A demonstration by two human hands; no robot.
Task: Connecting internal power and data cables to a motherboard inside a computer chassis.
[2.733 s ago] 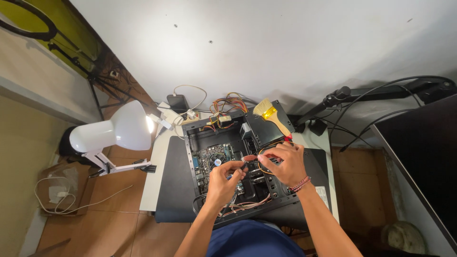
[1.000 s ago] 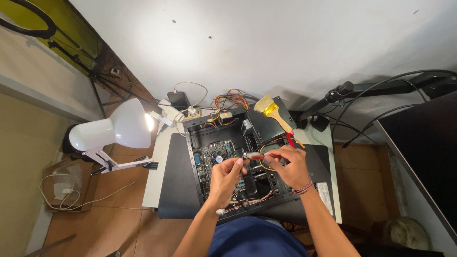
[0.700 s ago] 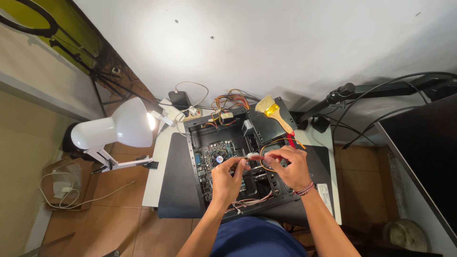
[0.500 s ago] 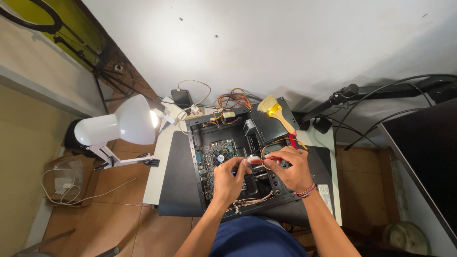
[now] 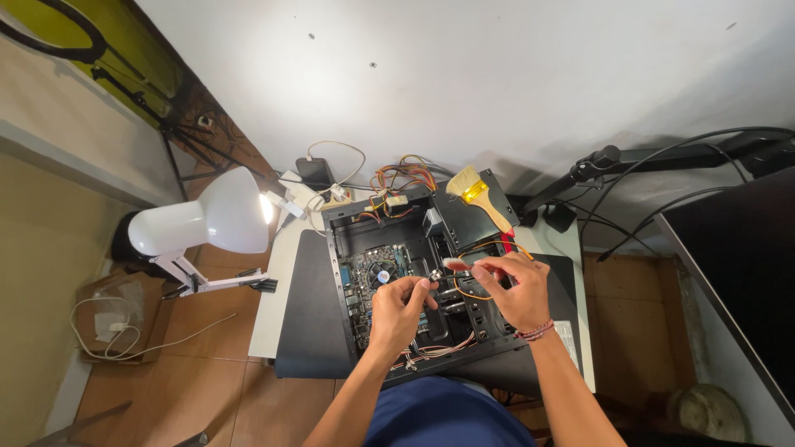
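Surface: a white desk (image 5: 273,281) stands against a pale wall, and a dark mat (image 5: 310,331) on it bears an open computer case (image 5: 414,273) lying on its side.
Room: left of the case a white desk lamp (image 5: 203,223) shines toward it; beyond the lamp lies a tiled floor with a cardboard box (image 5: 112,310) and loose white cord. Right of the case a black monitor arm (image 5: 662,157) and dark cables run along the wall, and a dark screen edge fills the far right.
Edges: the near rim of the case sits at the desk's front edge, just above the person's lap; the mat shows bare to the left of the case.
On the case: a yellow-handled paintbrush (image 5: 480,199) lies on its raised black panel, at the far right corner.
Inside the case: a green circuit board with a round fan (image 5: 383,273), and orange and red wires (image 5: 472,285) toward the right side.
Left hand (image 5: 397,310): over the middle of the case, fingers curled, thumb and forefinger pinching a small light connector (image 5: 436,276).
Right hand (image 5: 513,290): over the case's right side, fingers bent, tips pinched on a small pale plug (image 5: 455,264) at the wires' end, close beside the left hand's connector.
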